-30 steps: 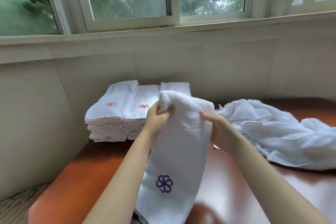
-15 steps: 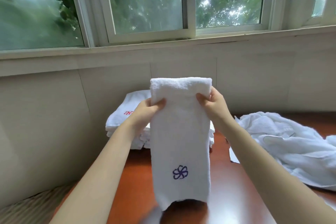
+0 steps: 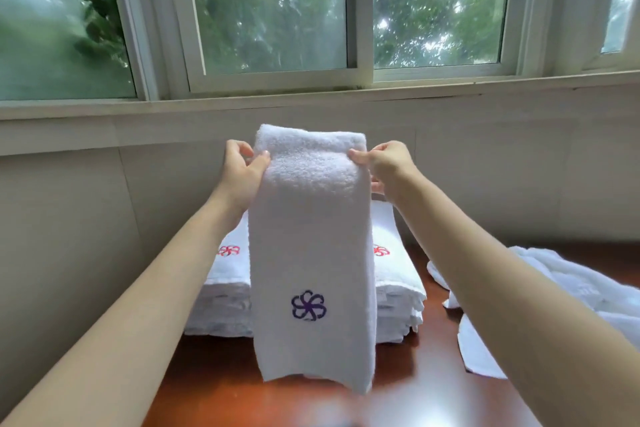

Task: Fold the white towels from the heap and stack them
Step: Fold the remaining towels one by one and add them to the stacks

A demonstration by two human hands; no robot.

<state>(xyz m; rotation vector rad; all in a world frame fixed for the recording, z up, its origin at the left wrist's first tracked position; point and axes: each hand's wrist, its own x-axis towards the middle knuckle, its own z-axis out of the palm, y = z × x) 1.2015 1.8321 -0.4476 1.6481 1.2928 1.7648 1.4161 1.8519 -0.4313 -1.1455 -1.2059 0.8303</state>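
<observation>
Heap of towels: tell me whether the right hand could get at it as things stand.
Probably yes. The heap lies uncovered beside the right arm, but the right hand is pinching the towel and must release first.

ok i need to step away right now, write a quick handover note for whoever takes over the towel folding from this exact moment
Left hand: pinching the top left corner of the held towel.
Right hand: pinching the top right corner.
Held towel: folded to a long strip, hanging upright above the table, purple flower logo facing you, in front of the folded stacks.
Done: side-by-side stacks of folded towels with red logos stand by the wall.
Left: finish folding this towel, add it to a stack, then work through the unfolded heap on the right.
</observation>
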